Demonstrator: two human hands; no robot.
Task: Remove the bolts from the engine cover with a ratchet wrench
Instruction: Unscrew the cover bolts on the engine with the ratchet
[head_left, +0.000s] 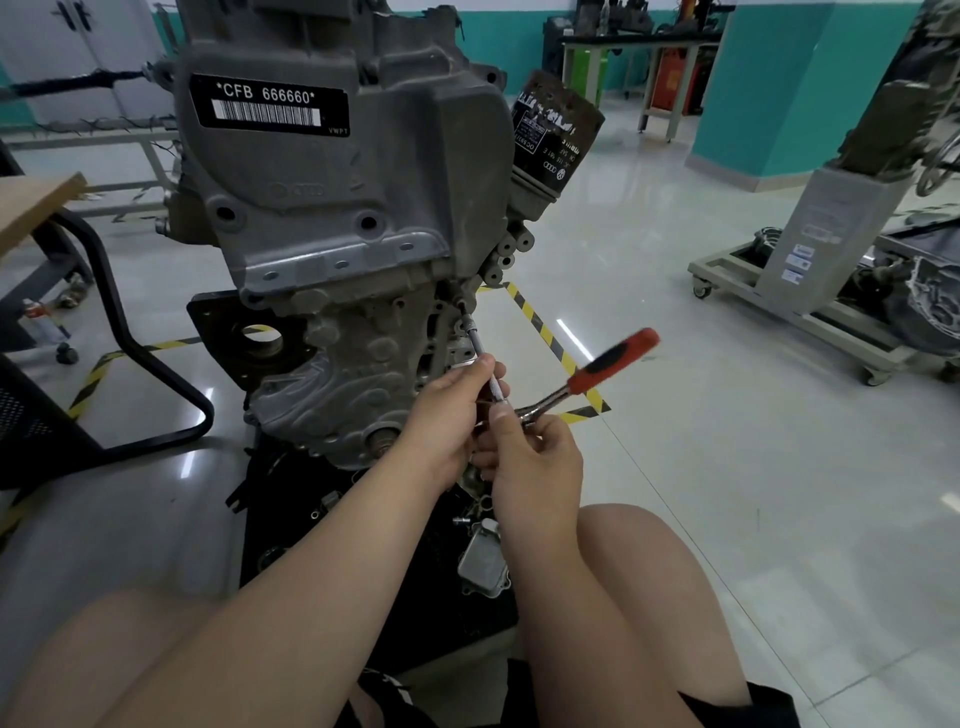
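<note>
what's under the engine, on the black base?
Loose parts on the black base: a grey finned metal block and small fittings. The forearms hide much of the rest.

Auto training workshop, engine (332, 218) on stand, hazard-taped floor (540, 322), workbench (644, 47), wheeled gearbox stand (810, 291)

Ratchet handle (615, 361) blurred; bolt (455, 297) too small to tell.
</note>
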